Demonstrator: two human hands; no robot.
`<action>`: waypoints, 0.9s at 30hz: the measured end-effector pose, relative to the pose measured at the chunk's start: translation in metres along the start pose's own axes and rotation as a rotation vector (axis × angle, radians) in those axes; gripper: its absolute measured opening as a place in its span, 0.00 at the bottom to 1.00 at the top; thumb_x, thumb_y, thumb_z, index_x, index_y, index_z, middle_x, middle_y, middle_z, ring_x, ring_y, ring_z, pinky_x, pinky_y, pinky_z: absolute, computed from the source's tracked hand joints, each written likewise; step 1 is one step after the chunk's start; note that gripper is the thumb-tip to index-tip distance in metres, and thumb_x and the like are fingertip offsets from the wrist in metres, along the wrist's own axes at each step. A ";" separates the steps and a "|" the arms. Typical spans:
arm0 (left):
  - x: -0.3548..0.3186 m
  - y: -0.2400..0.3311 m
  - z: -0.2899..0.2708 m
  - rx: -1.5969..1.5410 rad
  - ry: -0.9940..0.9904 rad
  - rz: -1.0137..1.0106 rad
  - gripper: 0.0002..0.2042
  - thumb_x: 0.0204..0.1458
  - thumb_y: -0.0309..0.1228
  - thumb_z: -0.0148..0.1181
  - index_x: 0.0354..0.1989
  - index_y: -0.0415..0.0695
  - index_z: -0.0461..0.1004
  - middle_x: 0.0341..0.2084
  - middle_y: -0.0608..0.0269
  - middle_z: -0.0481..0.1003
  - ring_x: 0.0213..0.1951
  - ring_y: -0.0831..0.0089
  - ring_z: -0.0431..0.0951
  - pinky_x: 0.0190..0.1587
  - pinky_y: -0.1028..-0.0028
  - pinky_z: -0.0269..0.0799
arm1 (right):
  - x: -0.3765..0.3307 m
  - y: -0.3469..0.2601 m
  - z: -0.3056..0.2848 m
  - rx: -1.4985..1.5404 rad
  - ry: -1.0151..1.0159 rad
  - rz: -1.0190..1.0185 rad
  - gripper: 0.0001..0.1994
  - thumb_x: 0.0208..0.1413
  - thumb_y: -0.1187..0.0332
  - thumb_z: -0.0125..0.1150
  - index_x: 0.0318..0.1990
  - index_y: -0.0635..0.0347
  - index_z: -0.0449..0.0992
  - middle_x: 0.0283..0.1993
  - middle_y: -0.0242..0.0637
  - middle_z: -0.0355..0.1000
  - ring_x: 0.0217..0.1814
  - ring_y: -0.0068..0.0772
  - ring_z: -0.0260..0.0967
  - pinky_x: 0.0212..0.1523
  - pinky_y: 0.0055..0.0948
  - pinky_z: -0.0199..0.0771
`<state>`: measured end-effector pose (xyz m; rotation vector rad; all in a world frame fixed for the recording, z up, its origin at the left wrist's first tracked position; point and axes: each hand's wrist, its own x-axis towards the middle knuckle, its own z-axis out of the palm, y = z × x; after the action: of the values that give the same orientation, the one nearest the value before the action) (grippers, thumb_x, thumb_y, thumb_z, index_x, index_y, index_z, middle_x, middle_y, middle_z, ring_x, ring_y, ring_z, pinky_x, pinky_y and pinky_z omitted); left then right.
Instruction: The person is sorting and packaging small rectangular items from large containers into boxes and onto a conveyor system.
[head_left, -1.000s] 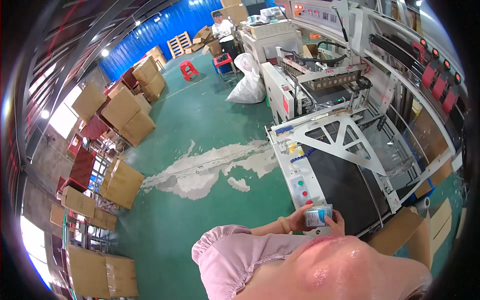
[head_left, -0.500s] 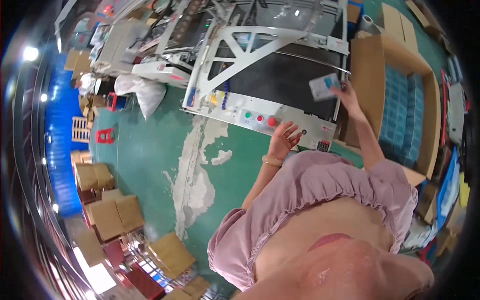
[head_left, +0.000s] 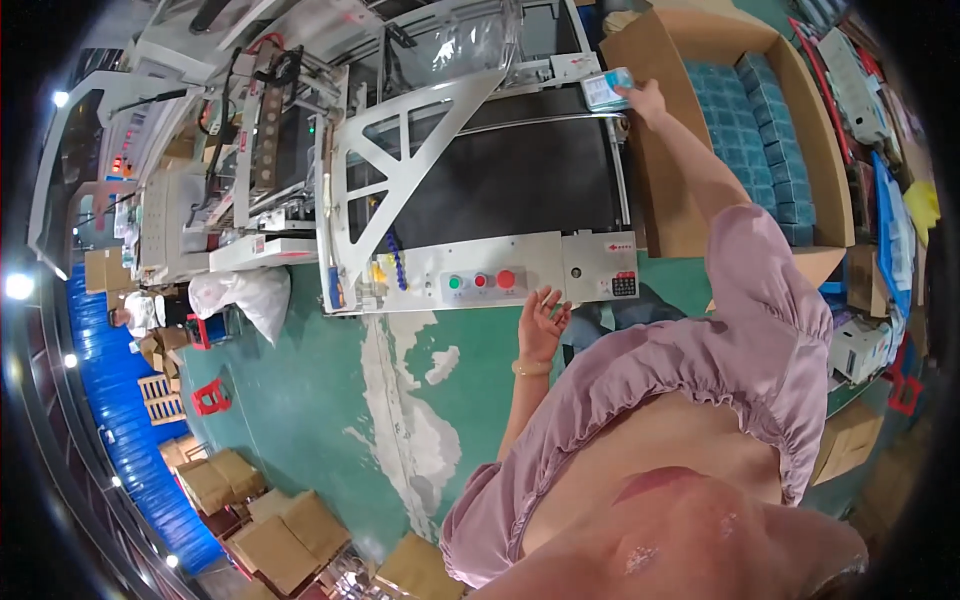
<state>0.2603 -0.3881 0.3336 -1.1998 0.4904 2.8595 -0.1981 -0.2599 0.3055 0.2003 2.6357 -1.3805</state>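
Observation:
My right hand is closed on the edge of a small flat white-and-blue pack, its arm stretched far out. The pack is above the far right rail of a machine with a dark belt, beside an open carton. Whether it touches the rail I cannot tell. My left hand holds nothing; its fingers are loosely curled and apart, palm turned up. It hovers at the near edge of the machine's control panel, just below the red button.
An open cardboard carton on the right holds rows of teal boxes. A white angled frame spans the belt's left side. A white sack, a red stool and brown cartons stand left. Another person is far left.
My right hand has carried the pack farther away, toward the machine's far right corner. My left hand has drawn back slightly from the panel. The whole view has turned to the right.

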 end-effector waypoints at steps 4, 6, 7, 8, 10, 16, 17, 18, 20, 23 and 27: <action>0.008 -0.019 0.017 0.077 0.007 0.014 0.21 0.54 0.43 0.48 0.51 0.43 0.62 0.45 0.60 0.67 0.44 0.60 0.69 0.47 0.67 0.66 | -0.005 -0.012 0.028 0.021 -0.113 0.024 0.41 0.36 0.48 0.67 0.51 0.73 0.59 0.50 0.54 0.66 0.53 0.46 0.64 0.52 0.34 0.63; 0.009 -0.033 0.044 0.127 -0.045 0.007 0.20 0.55 0.43 0.47 0.51 0.43 0.63 0.44 0.60 0.67 0.43 0.61 0.70 0.46 0.68 0.66 | 0.013 0.003 0.024 -0.027 -0.139 -0.058 0.33 0.39 0.46 0.64 0.45 0.68 0.69 0.44 0.50 0.71 0.47 0.44 0.69 0.47 0.35 0.67; 0.012 -0.043 0.062 0.209 -0.085 0.005 0.19 0.55 0.41 0.47 0.51 0.43 0.63 0.44 0.60 0.68 0.42 0.62 0.70 0.46 0.69 0.66 | 0.031 0.025 0.010 -0.122 -0.225 -0.095 0.30 0.39 0.44 0.62 0.39 0.66 0.72 0.37 0.48 0.72 0.41 0.44 0.71 0.42 0.36 0.69; 0.012 -0.050 0.072 0.276 -0.099 0.025 0.18 0.56 0.40 0.46 0.51 0.43 0.63 0.43 0.60 0.69 0.42 0.63 0.71 0.46 0.70 0.66 | 0.030 0.023 0.012 -0.215 -0.348 -0.141 0.28 0.40 0.43 0.60 0.32 0.64 0.75 0.30 0.46 0.74 0.35 0.43 0.73 0.38 0.37 0.71; 0.011 -0.062 0.096 0.339 -0.071 0.048 0.17 0.56 0.38 0.45 0.51 0.43 0.63 0.42 0.60 0.69 0.41 0.64 0.71 0.46 0.70 0.66 | -0.013 -0.016 0.008 -0.230 -0.398 -0.196 0.25 0.43 0.49 0.62 0.40 0.63 0.74 0.32 0.43 0.74 0.35 0.38 0.72 0.35 0.36 0.70; 0.066 -0.174 0.234 0.564 -0.295 0.161 0.14 0.57 0.34 0.45 0.49 0.42 0.64 0.42 0.58 0.69 0.42 0.68 0.72 0.48 0.70 0.67 | -0.037 0.021 -0.126 -0.023 0.060 -1.147 0.21 0.41 0.60 0.63 0.44 0.55 0.72 0.43 0.44 0.68 0.50 0.48 0.62 0.49 0.40 0.63; 0.079 -0.202 0.259 0.734 -0.420 0.285 0.13 0.57 0.34 0.45 0.47 0.42 0.65 0.42 0.57 0.69 0.42 0.68 0.72 0.49 0.70 0.67 | -0.025 0.048 -0.164 -0.143 0.232 -1.200 0.22 0.37 0.63 0.64 0.44 0.55 0.70 0.42 0.43 0.68 0.49 0.49 0.62 0.48 0.41 0.63; 0.102 -0.231 0.279 0.752 -0.479 0.240 0.13 0.57 0.35 0.46 0.47 0.43 0.64 0.42 0.56 0.69 0.41 0.68 0.71 0.47 0.71 0.68 | -0.015 0.071 -0.202 -0.207 0.242 -1.059 0.24 0.37 0.63 0.64 0.46 0.56 0.68 0.45 0.43 0.66 0.50 0.48 0.61 0.50 0.41 0.61; 0.150 -0.289 0.320 0.666 -0.428 -0.050 0.15 0.55 0.40 0.49 0.47 0.46 0.64 0.40 0.55 0.69 0.39 0.69 0.71 0.42 0.72 0.68 | 0.013 0.145 -0.269 -0.331 0.276 -0.727 0.28 0.37 0.63 0.65 0.49 0.59 0.65 0.47 0.44 0.65 0.51 0.49 0.60 0.53 0.42 0.59; 0.227 -0.370 0.335 0.682 -0.122 -0.503 0.19 0.51 0.48 0.52 0.46 0.50 0.66 0.36 0.57 0.69 0.35 0.68 0.70 0.35 0.70 0.68 | 0.038 0.229 -0.326 -0.734 0.272 -0.345 0.34 0.40 0.58 0.66 0.53 0.65 0.57 0.52 0.52 0.59 0.54 0.53 0.57 0.51 0.43 0.61; 0.275 -0.436 0.339 0.899 0.107 -0.711 0.21 0.52 0.53 0.48 0.46 0.52 0.68 0.39 0.59 0.71 0.40 0.65 0.71 0.38 0.66 0.69 | 0.056 0.278 -0.354 -0.800 0.116 -0.498 0.40 0.44 0.56 0.62 0.58 0.70 0.49 0.59 0.58 0.52 0.57 0.56 0.53 0.55 0.44 0.58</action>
<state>-0.1176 0.0909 0.2418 -1.0304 0.9589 1.6678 -0.2270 0.1912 0.2695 -0.5128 3.2148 -0.2832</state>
